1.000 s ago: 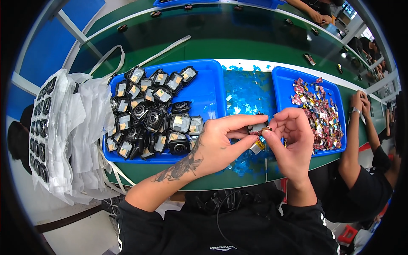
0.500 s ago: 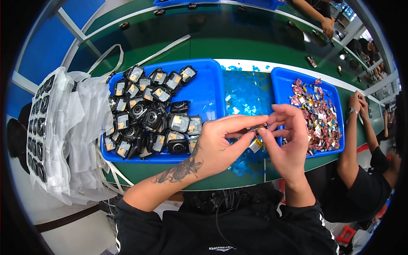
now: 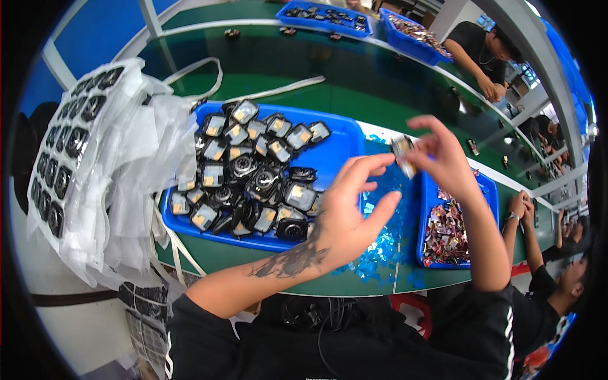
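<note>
My right hand is raised over the table and pinches a small electronic part, dark and silver with a yellowish patch, blurred by motion. Just left of it, my left hand has its thumb and fingers apart with nothing between them; its index fingertip is close to the part, and I cannot tell if they touch. Under my left forearm lies a blue tray heaped with black smartwatch cases. Below my right forearm stands a second blue tray of small red, silver and yellow electronic parts.
Shiny blue film scraps cover the green table between the trays. White plastic packing sheets with watch cases are stacked at left. Beyond runs a dark green conveyor belt carrying scattered parts. Co-workers' hands show across it and at right.
My hands have separated: the right one has lifted away and upward with the small part, while the left has opened its fingers. The whole view has shifted, showing more trays across the belt.
</note>
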The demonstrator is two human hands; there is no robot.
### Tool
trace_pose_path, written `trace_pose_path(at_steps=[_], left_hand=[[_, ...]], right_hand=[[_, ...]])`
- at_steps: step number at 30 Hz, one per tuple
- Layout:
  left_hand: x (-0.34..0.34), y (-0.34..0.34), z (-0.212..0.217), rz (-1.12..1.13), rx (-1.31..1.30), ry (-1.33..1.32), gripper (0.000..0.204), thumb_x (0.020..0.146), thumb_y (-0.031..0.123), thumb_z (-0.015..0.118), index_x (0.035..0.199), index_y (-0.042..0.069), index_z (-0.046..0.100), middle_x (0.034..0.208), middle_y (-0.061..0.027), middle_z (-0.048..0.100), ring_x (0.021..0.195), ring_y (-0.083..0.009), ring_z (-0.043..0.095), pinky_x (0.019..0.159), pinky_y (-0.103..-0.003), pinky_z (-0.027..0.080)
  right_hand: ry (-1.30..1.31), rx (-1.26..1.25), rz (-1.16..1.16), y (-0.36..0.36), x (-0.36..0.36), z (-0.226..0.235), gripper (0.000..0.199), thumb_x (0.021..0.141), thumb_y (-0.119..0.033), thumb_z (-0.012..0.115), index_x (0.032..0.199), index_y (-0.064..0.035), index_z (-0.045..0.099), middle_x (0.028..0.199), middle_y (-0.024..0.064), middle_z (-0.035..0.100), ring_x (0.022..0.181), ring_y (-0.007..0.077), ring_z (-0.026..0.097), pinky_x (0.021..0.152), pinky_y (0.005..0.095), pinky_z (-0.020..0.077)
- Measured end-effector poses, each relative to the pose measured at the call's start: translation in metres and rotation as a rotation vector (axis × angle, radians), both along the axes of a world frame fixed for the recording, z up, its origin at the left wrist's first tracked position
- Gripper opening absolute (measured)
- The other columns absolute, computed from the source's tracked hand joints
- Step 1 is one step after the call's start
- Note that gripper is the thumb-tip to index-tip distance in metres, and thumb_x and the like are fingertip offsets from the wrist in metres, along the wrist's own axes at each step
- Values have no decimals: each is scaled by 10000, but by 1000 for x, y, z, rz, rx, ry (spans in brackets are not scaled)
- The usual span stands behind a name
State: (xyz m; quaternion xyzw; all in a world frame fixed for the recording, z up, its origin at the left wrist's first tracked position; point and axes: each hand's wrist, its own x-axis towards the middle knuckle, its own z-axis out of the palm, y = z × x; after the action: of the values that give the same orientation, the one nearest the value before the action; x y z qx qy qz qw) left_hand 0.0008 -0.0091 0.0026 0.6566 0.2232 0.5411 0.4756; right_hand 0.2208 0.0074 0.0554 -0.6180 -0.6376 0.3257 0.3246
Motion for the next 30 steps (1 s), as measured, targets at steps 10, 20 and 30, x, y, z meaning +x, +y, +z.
trace_pose_path(at_steps=[10,20,30], left_hand=[[-99,-69,135,0,533,19,148,902,185,572,997,117,481,935,-86,652,655,-258,609,515,-328,482],[-151,-69,141,130,824,219,115,903,121,591,876,35,521,812,-86,657,657,-250,653,551,-349,568],[-98,-74,-46,1007,702,347,299,898,170,623,1173,78,549,1086,-141,583,982,-345,592,812,-456,500]], right_hand=[[-115,-247,-372,147,95,-74,382,796,-59,767,1121,-14,570,1029,109,619,861,183,655,681,260,577],[-366,456,-231,120,27,-53,141,815,-128,675,878,-7,640,804,153,645,699,271,633,649,361,508],[-708,739,470,115,-59,-99,401,569,-2,728,949,-79,629,921,161,599,888,378,573,745,440,468]])
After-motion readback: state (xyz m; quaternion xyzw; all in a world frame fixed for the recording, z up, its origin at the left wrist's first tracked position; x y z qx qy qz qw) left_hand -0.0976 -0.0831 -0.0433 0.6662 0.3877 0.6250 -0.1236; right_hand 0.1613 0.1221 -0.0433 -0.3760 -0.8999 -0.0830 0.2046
